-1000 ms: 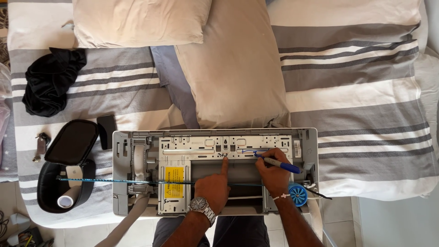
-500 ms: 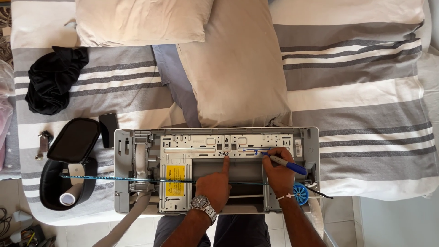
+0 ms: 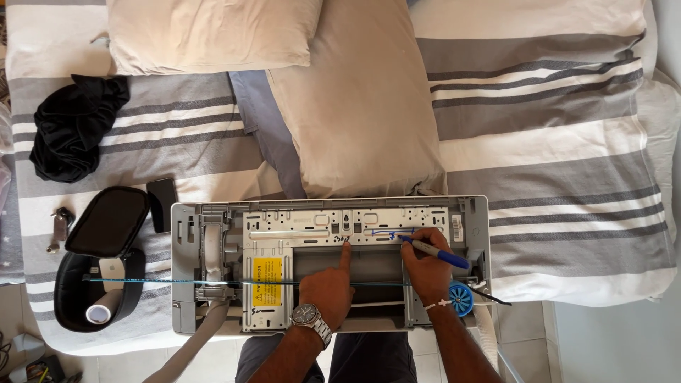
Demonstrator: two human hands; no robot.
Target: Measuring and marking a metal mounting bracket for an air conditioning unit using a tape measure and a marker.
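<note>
A grey air-conditioner unit [image 3: 213, 213] lies back-side up on the bed's near edge, with a metal mounting plate [image 3: 298, 227] on it. My left hand [image 3: 328, 287], wearing a wristwatch, points its index finger at the plate's middle. My right hand [image 3: 428, 264] grips a blue marker [image 3: 440, 253] whose tip touches a blue line drawn on the plate. A thin blue string [image 3: 163, 281] stretches across the unit to a blue reel [image 3: 460, 298] by my right wrist.
A striped bed cover [image 3: 553, 149] carries two beige pillows [image 3: 355, 106]. At the left lie a black cloth [image 3: 71, 128], an open black case [image 3: 99, 255] with a white roll, a dark phone [image 3: 162, 201] and a small tool [image 3: 58, 227]. Tiled floor shows below.
My right hand has slid the marker left along the plate, and the blue line is longer. My left index finger stays pointing at the same spot.
</note>
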